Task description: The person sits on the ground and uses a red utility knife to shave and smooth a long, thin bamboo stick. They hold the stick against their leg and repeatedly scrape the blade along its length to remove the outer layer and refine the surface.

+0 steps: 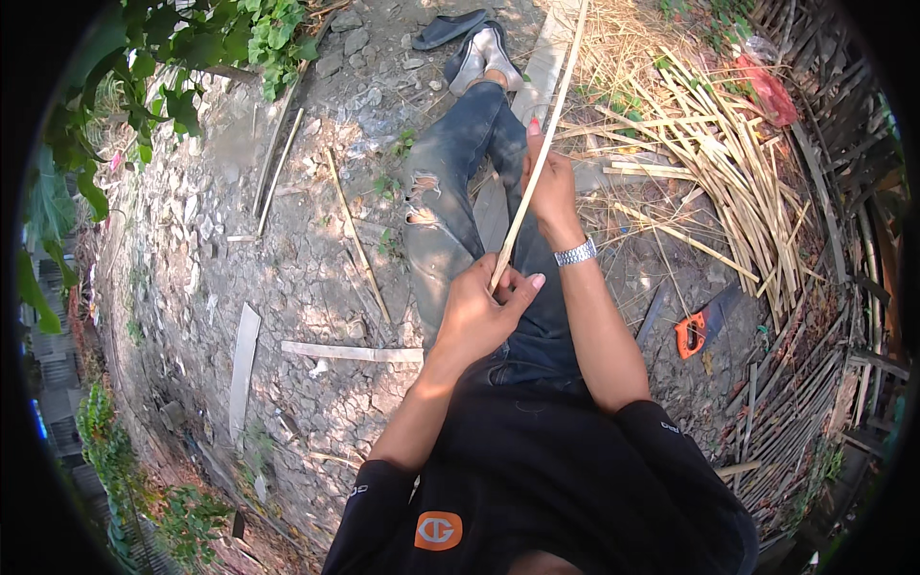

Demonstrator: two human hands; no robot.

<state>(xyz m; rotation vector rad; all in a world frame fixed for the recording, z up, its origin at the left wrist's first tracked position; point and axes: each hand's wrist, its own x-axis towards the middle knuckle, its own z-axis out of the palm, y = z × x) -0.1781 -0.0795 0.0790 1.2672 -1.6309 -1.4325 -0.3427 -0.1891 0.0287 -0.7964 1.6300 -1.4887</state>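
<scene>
A long, pale bamboo strip (566,77) slants from above my lap up past the top edge of the picture. My left hand (482,311) pinches its near end between thumb and fingers. Farther up the strip, my right hand (552,187) is closed around it, thumb pointing away from me along the strip. A silver watch band (575,253) circles my right wrist. Both hands are above my stretched-out legs in torn jeans (443,182).
At the right lies a heap of bamboo strips (733,182), with an orange-handled saw (692,335) nearer me. A wooden plank (544,67) runs beside my feet. Flat slats (350,354) and thin sticks lie on the stony ground at left. Leafy plants (273,43) hang at upper left.
</scene>
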